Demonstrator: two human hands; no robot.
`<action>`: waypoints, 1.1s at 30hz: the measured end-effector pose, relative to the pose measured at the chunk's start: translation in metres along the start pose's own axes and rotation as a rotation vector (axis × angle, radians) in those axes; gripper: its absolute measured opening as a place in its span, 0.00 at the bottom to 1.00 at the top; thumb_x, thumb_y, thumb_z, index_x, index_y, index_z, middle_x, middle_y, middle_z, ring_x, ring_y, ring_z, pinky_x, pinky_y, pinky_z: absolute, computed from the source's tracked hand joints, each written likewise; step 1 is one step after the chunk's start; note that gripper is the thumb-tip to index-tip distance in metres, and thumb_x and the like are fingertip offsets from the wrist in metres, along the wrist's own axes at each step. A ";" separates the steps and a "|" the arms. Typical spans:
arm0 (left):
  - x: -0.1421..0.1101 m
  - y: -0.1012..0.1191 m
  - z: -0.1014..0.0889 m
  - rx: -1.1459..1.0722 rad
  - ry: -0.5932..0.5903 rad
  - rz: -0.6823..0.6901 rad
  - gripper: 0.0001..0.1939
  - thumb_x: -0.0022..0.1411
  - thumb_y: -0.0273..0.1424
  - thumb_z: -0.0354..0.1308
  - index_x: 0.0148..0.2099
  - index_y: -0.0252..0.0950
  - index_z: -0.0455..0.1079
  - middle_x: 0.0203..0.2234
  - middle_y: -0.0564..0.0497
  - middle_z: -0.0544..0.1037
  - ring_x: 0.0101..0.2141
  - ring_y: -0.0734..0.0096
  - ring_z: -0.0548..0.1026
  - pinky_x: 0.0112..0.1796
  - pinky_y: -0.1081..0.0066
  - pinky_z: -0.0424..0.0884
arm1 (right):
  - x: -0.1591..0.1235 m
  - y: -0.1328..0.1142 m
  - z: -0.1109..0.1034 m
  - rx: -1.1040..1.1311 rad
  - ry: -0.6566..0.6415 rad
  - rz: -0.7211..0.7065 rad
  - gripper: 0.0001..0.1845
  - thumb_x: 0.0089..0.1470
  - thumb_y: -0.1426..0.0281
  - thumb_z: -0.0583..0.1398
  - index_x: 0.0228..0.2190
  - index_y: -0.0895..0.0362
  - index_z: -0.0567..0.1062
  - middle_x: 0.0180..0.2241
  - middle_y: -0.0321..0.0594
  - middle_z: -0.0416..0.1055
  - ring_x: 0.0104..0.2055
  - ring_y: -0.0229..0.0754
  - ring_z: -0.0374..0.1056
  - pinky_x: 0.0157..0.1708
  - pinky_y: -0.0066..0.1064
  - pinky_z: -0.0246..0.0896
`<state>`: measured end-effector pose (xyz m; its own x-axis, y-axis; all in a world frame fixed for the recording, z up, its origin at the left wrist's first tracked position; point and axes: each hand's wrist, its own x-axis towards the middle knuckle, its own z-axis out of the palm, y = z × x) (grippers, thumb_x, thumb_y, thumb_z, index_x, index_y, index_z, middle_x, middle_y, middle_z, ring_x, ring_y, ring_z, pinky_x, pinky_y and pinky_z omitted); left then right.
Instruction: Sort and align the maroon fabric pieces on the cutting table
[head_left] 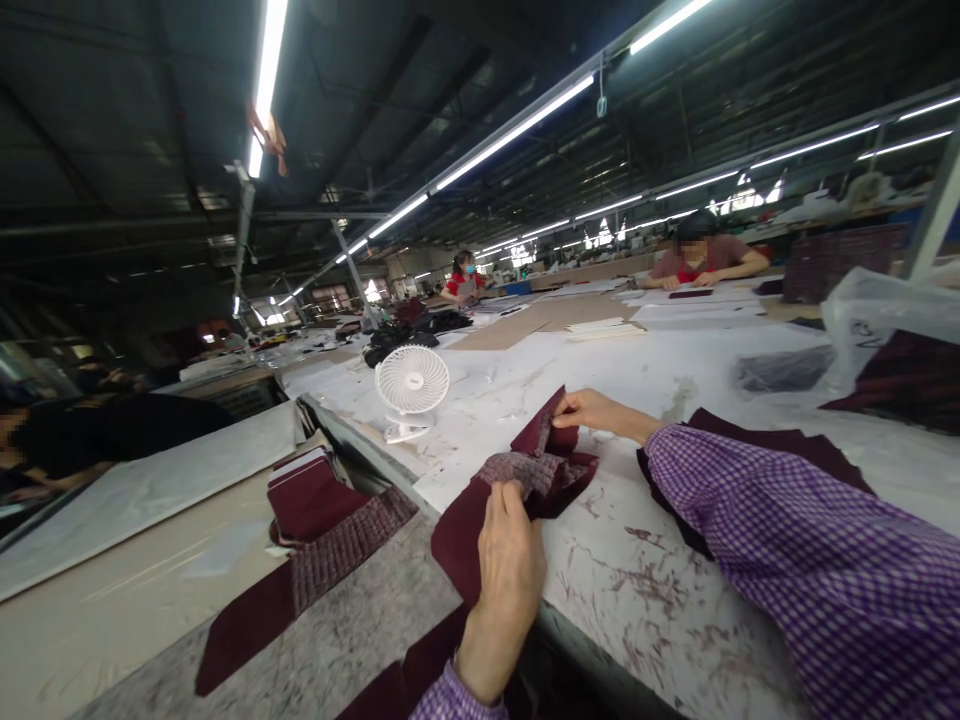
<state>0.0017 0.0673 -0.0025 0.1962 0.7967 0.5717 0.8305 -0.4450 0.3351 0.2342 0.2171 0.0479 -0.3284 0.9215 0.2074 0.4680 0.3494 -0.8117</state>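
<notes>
A maroon fabric piece (459,535) with a mottled grey-maroon band lies bunched at the corner of the white table. My left hand (511,545) is closed on the cloth near this band, its fingertips pinching the folded edge. Farther up, my right hand (589,412) pinches a raised maroon corner between thumb and fingers. Under my right forearm sits a stack of dark maroon cloth (780,445), partly hidden by the checked sleeve. To the left, a long maroon strip (251,625) with a similar mottled section rests on the grey surface.
A small white fan (412,380) stands on the white table (600,590). Folded maroon pieces (315,495) lie on the left table. Clear plastic (862,320) covers dark cloth at right. One co-worker (705,255) leans over the table's far side; another person (112,430) bends at far left.
</notes>
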 end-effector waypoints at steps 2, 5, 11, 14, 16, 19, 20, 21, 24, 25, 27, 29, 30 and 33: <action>-0.004 -0.001 -0.001 -0.042 0.034 -0.051 0.13 0.56 0.21 0.53 0.45 0.34 0.59 0.40 0.44 0.66 0.38 0.64 0.72 0.37 0.66 0.73 | 0.007 -0.003 0.009 -0.046 0.099 -0.031 0.13 0.41 0.64 0.63 0.28 0.60 0.75 0.31 0.42 0.75 0.35 0.44 0.69 0.38 0.35 0.64; -0.005 0.001 -0.004 -0.002 0.061 -0.065 0.12 0.56 0.24 0.56 0.42 0.33 0.60 0.39 0.44 0.66 0.38 0.62 0.71 0.37 0.65 0.72 | 0.012 -0.008 0.014 -0.120 0.175 -0.093 0.09 0.41 0.65 0.62 0.25 0.58 0.72 0.30 0.41 0.74 0.35 0.44 0.68 0.38 0.35 0.63; -0.003 -0.003 -0.006 0.213 -0.001 -0.047 0.03 0.57 0.23 0.53 0.35 0.35 0.65 0.32 0.47 0.71 0.37 0.57 0.70 0.39 0.59 0.67 | 0.007 -0.038 0.003 -0.259 0.123 -0.262 0.09 0.47 0.65 0.59 0.29 0.57 0.72 0.32 0.39 0.74 0.36 0.45 0.68 0.41 0.36 0.61; -0.005 -0.012 -0.008 0.213 -0.007 0.004 0.06 0.57 0.20 0.51 0.33 0.36 0.65 0.30 0.49 0.72 0.35 0.61 0.70 0.37 0.62 0.65 | 0.008 -0.054 -0.008 -0.423 0.038 -0.395 0.09 0.52 0.66 0.56 0.32 0.57 0.74 0.33 0.40 0.75 0.35 0.43 0.69 0.38 0.33 0.61; -0.008 -0.018 -0.011 0.211 0.010 0.048 0.07 0.58 0.19 0.50 0.32 0.36 0.64 0.29 0.50 0.71 0.34 0.63 0.69 0.36 0.63 0.64 | 0.013 -0.058 -0.017 -0.577 0.050 -0.453 0.08 0.52 0.68 0.55 0.31 0.56 0.75 0.32 0.40 0.75 0.34 0.43 0.69 0.37 0.32 0.61; -0.009 -0.025 -0.014 0.222 0.006 0.137 0.08 0.58 0.19 0.50 0.32 0.36 0.63 0.28 0.51 0.70 0.32 0.64 0.68 0.35 0.65 0.63 | 0.023 -0.055 -0.029 -0.703 0.182 -0.426 0.07 0.50 0.71 0.56 0.27 0.56 0.75 0.30 0.41 0.75 0.34 0.44 0.70 0.37 0.32 0.60; -0.009 -0.026 -0.015 0.227 -0.001 0.166 0.08 0.57 0.18 0.50 0.32 0.36 0.63 0.28 0.51 0.70 0.32 0.64 0.68 0.35 0.65 0.63 | 0.027 -0.052 -0.030 -0.716 0.227 -0.407 0.08 0.50 0.72 0.56 0.27 0.56 0.75 0.30 0.42 0.76 0.34 0.44 0.70 0.37 0.32 0.60; -0.008 -0.026 -0.016 0.229 -0.007 0.189 0.08 0.57 0.18 0.50 0.32 0.36 0.62 0.28 0.51 0.70 0.32 0.64 0.68 0.34 0.65 0.63 | 0.030 -0.049 -0.031 -0.722 0.259 -0.394 0.08 0.50 0.72 0.55 0.27 0.57 0.75 0.31 0.43 0.76 0.35 0.45 0.70 0.38 0.33 0.60; -0.006 -0.027 -0.017 0.221 -0.006 0.208 0.09 0.57 0.17 0.49 0.32 0.36 0.62 0.28 0.51 0.70 0.31 0.64 0.68 0.34 0.65 0.64 | 0.037 -0.042 -0.027 -0.734 0.302 -0.395 0.09 0.52 0.73 0.54 0.28 0.58 0.74 0.32 0.44 0.75 0.36 0.45 0.69 0.39 0.33 0.60; -0.006 -0.028 -0.018 0.214 -0.008 0.206 0.08 0.57 0.17 0.49 0.32 0.36 0.62 0.28 0.51 0.70 0.31 0.64 0.68 0.33 0.65 0.64 | 0.038 -0.041 -0.025 -0.740 0.311 -0.401 0.09 0.52 0.73 0.54 0.28 0.58 0.74 0.32 0.44 0.75 0.36 0.45 0.69 0.39 0.34 0.60; -0.005 -0.029 -0.019 0.198 -0.017 0.197 0.08 0.57 0.18 0.50 0.31 0.36 0.62 0.27 0.51 0.70 0.30 0.64 0.68 0.33 0.66 0.64 | 0.039 -0.041 -0.024 -0.748 0.330 -0.413 0.09 0.52 0.73 0.53 0.28 0.58 0.74 0.32 0.45 0.75 0.36 0.45 0.69 0.40 0.34 0.60; -0.005 -0.032 -0.020 0.176 -0.020 0.193 0.08 0.57 0.18 0.50 0.31 0.36 0.61 0.27 0.50 0.71 0.30 0.64 0.68 0.32 0.66 0.64 | 0.039 -0.046 -0.020 -0.753 0.349 -0.422 0.09 0.53 0.73 0.53 0.29 0.58 0.73 0.32 0.46 0.74 0.36 0.46 0.69 0.40 0.35 0.60; -0.004 -0.032 -0.020 0.162 -0.015 0.189 0.08 0.57 0.18 0.50 0.31 0.36 0.61 0.27 0.50 0.71 0.30 0.64 0.68 0.32 0.66 0.64 | 0.037 -0.050 -0.016 -0.756 0.360 -0.426 0.09 0.53 0.73 0.53 0.29 0.58 0.73 0.32 0.46 0.74 0.36 0.46 0.69 0.40 0.35 0.61; -0.005 -0.035 -0.019 0.116 0.011 0.179 0.09 0.57 0.18 0.49 0.31 0.36 0.61 0.27 0.50 0.70 0.30 0.64 0.68 0.32 0.66 0.64 | 0.031 -0.065 0.003 -0.737 0.320 -0.499 0.10 0.55 0.72 0.52 0.30 0.58 0.73 0.33 0.45 0.74 0.37 0.44 0.68 0.41 0.34 0.61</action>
<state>-0.0381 0.0714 -0.0027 0.3410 0.7042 0.6227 0.8376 -0.5284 0.1389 0.1909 0.2227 0.1054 -0.4408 0.6013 0.6664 0.7710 0.6338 -0.0620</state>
